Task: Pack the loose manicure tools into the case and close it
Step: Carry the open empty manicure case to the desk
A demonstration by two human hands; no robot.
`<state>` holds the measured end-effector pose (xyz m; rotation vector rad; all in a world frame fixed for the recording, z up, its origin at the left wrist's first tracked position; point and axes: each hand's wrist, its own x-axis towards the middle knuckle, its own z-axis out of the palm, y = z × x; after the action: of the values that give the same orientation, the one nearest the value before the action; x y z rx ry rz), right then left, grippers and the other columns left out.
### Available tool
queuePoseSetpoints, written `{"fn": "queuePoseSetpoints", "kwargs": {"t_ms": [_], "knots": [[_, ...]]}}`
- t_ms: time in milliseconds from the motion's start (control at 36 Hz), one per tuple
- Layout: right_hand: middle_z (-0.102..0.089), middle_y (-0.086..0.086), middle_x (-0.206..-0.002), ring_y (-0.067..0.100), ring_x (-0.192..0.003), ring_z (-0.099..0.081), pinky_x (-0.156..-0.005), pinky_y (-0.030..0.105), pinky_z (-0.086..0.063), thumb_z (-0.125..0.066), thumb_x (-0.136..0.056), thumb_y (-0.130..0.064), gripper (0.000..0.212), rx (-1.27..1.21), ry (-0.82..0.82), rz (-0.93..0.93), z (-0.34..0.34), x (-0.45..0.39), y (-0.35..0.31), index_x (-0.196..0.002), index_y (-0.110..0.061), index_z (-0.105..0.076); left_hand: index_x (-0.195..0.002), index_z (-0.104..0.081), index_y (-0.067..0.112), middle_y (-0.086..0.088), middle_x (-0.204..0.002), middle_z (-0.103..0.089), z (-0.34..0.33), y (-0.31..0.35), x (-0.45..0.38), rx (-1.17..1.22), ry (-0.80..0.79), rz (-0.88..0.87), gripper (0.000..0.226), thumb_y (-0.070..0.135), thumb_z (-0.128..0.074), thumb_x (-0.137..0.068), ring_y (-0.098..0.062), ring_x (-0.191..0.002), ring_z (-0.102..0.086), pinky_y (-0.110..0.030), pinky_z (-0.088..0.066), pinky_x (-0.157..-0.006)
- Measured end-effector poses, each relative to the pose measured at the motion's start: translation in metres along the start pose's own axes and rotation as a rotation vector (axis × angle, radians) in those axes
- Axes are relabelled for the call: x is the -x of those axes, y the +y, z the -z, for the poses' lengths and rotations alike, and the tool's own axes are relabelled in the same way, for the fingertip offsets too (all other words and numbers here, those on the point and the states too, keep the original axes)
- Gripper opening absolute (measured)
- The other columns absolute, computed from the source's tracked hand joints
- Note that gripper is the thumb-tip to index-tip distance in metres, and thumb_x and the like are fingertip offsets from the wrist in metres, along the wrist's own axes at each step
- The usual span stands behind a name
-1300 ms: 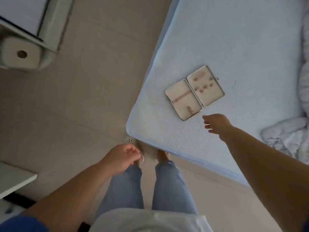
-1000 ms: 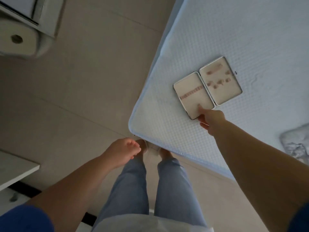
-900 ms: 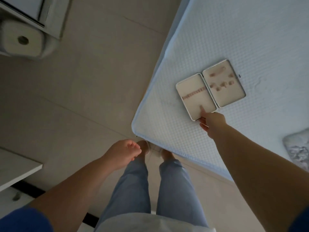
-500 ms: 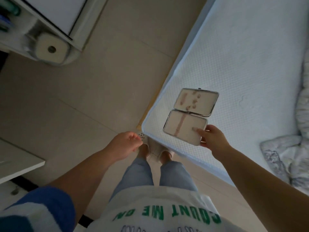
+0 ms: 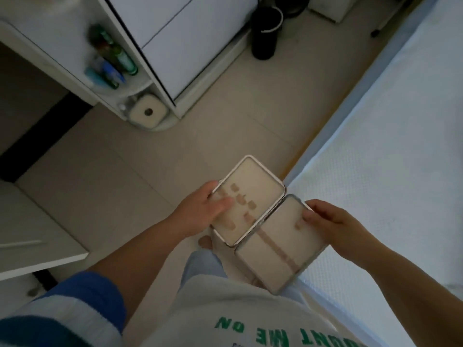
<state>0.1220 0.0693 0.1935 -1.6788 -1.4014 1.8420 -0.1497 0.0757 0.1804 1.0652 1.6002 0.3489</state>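
Observation:
The manicure case (image 5: 260,199) is open flat in the air in front of my waist, beige inside with a pale metal rim. Its left half carries several small brown loops; its right half has one long brown strap. My left hand (image 5: 200,211) grips the left half at its outer edge, thumb on the lining. My right hand (image 5: 330,224) grips the right half at its outer edge, thumb on the inside. No loose tools show in this view.
The bed (image 5: 390,136) with its pale blue quilted cover runs along the right. A white shelf unit (image 5: 140,78) with bottles stands far left, a black cylinder (image 5: 265,31) beyond it. A white tabletop (image 5: 30,234) juts in at the left. Beige floor tiles lie between.
My right hand took the open case off the bed and brought it toward my body. My left hand came up and took hold of the other half. The view swung left, away from the bed.

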Motion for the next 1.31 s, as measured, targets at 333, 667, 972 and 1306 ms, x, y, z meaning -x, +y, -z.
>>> {"fn": "queuePoseSetpoints", "kwargs": {"t_ms": [333,667,972,1306], "knots": [[-0.072,0.008,-0.083,0.018,-0.070,-0.069,-0.055,0.026,-0.053,-0.054,-0.088,-0.015,0.019,-0.587,0.072,-0.292,-0.103,-0.137,-0.095,-0.102,-0.007,-0.063,-0.082,-0.070,0.032,0.000,-0.082,-0.074,0.167,-0.034,-0.061,0.434,0.048,0.203,0.015,0.029,-0.056,-0.087,-0.020,-0.075,-0.070,-0.030,-0.052,-0.061],[-0.069,0.013,-0.098,0.029,-0.082,-0.061,-0.076,0.039,-0.050,-0.054,-0.089,-0.008,0.014,-0.460,0.146,-0.324,-0.128,-0.218,-0.170,-0.099,-0.015,-0.062,-0.088,-0.067,0.020,0.000,-0.092,-0.072,0.260,0.024,-0.152,0.443,0.055,0.272,0.018,0.010,-0.053,-0.087,-0.021,-0.088,-0.066,-0.035,-0.051,-0.078],[-0.064,0.009,-0.090,0.023,-0.078,-0.057,-0.063,0.029,-0.048,-0.052,-0.091,-0.008,0.012,-0.464,0.409,-0.373,0.000,-0.291,-0.165,-0.100,-0.012,-0.058,-0.083,-0.067,0.020,-0.002,-0.088,-0.071,0.203,0.155,-0.287,0.229,-0.136,0.243,0.018,0.006,-0.055,-0.082,-0.021,-0.081,-0.064,-0.033,-0.047,-0.075],[-0.063,0.007,-0.100,0.027,-0.088,-0.059,-0.079,0.039,-0.049,-0.049,-0.093,-0.018,0.016,-0.158,0.351,-0.289,0.231,-0.398,-0.242,-0.107,-0.015,-0.055,-0.091,-0.064,0.018,-0.007,-0.096,-0.070,0.166,0.353,-0.434,0.108,-0.161,0.152,0.020,0.003,-0.057,-0.081,-0.023,-0.087,-0.066,-0.035,-0.052,-0.079]]}}
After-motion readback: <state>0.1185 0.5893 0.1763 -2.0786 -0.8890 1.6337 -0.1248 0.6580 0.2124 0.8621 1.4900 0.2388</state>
